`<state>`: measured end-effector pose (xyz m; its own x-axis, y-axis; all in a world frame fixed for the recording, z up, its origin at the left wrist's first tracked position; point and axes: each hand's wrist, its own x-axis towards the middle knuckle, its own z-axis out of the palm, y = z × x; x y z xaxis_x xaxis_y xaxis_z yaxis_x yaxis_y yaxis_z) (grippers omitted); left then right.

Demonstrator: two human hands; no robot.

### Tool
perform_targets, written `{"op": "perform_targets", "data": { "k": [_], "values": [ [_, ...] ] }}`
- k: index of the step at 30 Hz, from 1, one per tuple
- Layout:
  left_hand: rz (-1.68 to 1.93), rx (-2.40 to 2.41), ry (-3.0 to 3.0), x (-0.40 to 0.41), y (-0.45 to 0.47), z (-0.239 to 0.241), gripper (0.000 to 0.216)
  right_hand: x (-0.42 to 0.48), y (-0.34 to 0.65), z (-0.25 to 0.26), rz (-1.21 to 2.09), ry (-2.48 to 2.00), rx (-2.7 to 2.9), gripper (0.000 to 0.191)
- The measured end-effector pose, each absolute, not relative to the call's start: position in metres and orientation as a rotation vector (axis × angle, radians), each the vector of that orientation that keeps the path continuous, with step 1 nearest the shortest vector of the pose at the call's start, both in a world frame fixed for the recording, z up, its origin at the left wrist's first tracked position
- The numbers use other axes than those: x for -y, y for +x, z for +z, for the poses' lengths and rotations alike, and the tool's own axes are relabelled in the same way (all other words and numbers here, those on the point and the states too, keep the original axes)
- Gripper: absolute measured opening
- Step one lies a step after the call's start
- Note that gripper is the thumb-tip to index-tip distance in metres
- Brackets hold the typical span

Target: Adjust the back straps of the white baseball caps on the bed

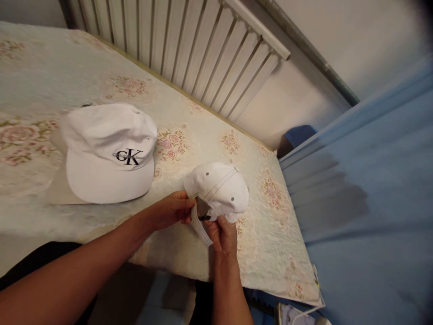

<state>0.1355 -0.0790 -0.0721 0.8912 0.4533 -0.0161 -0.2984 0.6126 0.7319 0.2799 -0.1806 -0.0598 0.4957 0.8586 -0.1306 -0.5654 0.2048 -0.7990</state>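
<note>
A floral bedspread (50, 76) is covering the bed, running alongside a white slatted rail (189, 45), with blue cloth (372, 189) hanging off to the right. A white logo cap (108, 151) is sitting brim-forward at the left, set well apart, out of the way. Near the bed's front edge, a smaller white cap (219, 185) is lying with its back opening turned toward the person, so the strap (199, 225) is within reach. The left hand (171, 210) is pinching the rim beside the opening, steadying it; the right hand (223, 234) is pinching the strap's end, both grips pressed together.

Logo cap (108, 151) on floral bedspread (40, 81) — radiator (189, 40) behind.
</note>
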Motion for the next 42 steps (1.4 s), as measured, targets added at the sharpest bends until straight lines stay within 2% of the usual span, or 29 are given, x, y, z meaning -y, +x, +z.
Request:
{"op": "perform_targets", "data": {
  "k": [7,24,35,42],
  "values": [
    [0.44,-0.211,0.811,0.079,0.136,-0.075,0.026,0.181,0.279,-0.06,1.032,-0.912,0.418,0.049],
    [0.429,-0.229,0.837,0.081,0.136,-0.067,0.03,0.181,0.277,-0.059,1.018,-0.984,0.441,0.046],
    [0.379,-0.191,0.792,0.088,0.139,-0.076,0.026,0.182,0.275,-0.064,1.144,-0.894,0.411,0.066],
    [0.392,-0.202,0.826,0.087,0.139,-0.078,0.031,0.182,0.271,-0.055,1.153,-0.957,0.49,0.058]
  ]
}}
